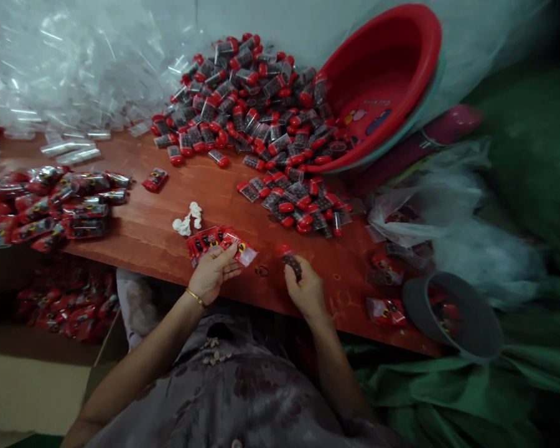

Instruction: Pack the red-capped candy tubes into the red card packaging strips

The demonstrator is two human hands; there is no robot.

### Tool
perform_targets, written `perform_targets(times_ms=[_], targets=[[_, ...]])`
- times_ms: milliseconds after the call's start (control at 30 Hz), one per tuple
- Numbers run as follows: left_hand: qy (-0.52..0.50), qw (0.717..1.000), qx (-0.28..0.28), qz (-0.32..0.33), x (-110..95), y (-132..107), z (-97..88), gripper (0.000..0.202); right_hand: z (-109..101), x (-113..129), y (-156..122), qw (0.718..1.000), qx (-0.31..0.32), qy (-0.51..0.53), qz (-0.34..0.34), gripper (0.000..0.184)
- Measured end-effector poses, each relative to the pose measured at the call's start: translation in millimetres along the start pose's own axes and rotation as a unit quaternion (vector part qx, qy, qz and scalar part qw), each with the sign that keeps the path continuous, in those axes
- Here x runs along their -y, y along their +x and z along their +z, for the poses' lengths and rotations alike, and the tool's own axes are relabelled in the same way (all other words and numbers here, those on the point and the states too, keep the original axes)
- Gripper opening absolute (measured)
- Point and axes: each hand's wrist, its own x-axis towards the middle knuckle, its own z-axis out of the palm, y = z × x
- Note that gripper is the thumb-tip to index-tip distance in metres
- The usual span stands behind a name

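Observation:
My left hand (216, 269) pinches a red printed plastic wrapper (243, 250) with a clear end, the thumb lying over it. Just beyond, several more red wrappers (200, 241) lie flat on the table, partly covered by my fingers. My right hand (307, 287) is closed around a small clear tube with a red cap and dark contents (292, 266), tilted above the table's front edge. A gap separates the two hands. Between them a small dark ring (261, 271) rests on the wood. White finger cots, or something similar (189, 219), lie beyond the wrappers.
A big heap of red-capped tubes (242, 93) spills from a tilted red basin (415, 81). Wrapped tubes (86, 208) are piled at left, above a box of red packs (70, 305). Clear plastic sleeves (74, 74) fill the back left. A grey bowl (483, 333) sits at right.

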Motion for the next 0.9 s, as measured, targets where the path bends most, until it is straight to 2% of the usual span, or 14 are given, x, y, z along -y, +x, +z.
perform_targets(times_ms=[100, 200, 300, 467, 633, 800, 900], targets=[[0.016, 1.000, -0.009, 0.026, 3, 0, 0.5, 0.044, -14, 20, -12, 0.977, 0.110, 0.180, 0.017, 0.024], [0.026, 0.999, -0.001, 0.043, 6, -1, 2.3, 0.043, -20, 38, -17, 0.957, 0.151, 0.247, 0.016, 0.019], [0.037, 0.998, 0.007, 0.042, 8, -2, 5.1, 0.042, -18, 45, -17, 0.954, 0.152, 0.257, 0.008, 0.017], [0.050, 0.998, 0.009, 0.047, 7, -3, 6.5, 0.044, -19, 43, -17, 0.959, 0.148, 0.243, 0.006, 0.018], [0.054, 0.997, 0.001, 0.061, 7, -3, 6.6, 0.043, -27, 40, -20, 0.953, 0.157, 0.259, 0.030, 0.016], [0.062, 0.997, 0.019, 0.052, 8, -4, 9.0, 0.040, -26, 41, -20, 0.937, 0.187, 0.287, 0.060, 0.018], [0.060, 0.996, 0.033, 0.052, 6, -6, 9.6, 0.034, -24, 44, -19, 0.940, 0.189, 0.280, 0.053, 0.018]])
